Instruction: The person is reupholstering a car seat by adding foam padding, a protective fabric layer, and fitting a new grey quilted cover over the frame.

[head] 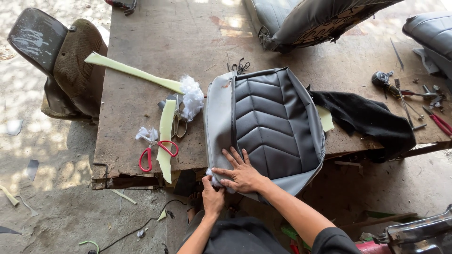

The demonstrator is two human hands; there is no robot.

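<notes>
The grey and black quilted seat cover (266,127) looks like smooth, faintly glossy imitation leather with stitched chevrons; the white fluffy stuffing (192,96) near the worn wooden table (141,108)'s middle is soft fibre; the table's boards are rough, matt and stained; the red-handled scissors (157,153) by its near edge have shiny plastic grips; the black cloth (372,120) at the right edge is matt and fuzzy.

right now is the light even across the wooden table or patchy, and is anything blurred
Head view: patchy. Dappled sun blotches the far end of the worn wooden table and the sandy ground at left, while the grey and black quilted seat cover lies in even shade. Both hands, left and right, and the red-handled scissors look sharp; no glare.
</notes>
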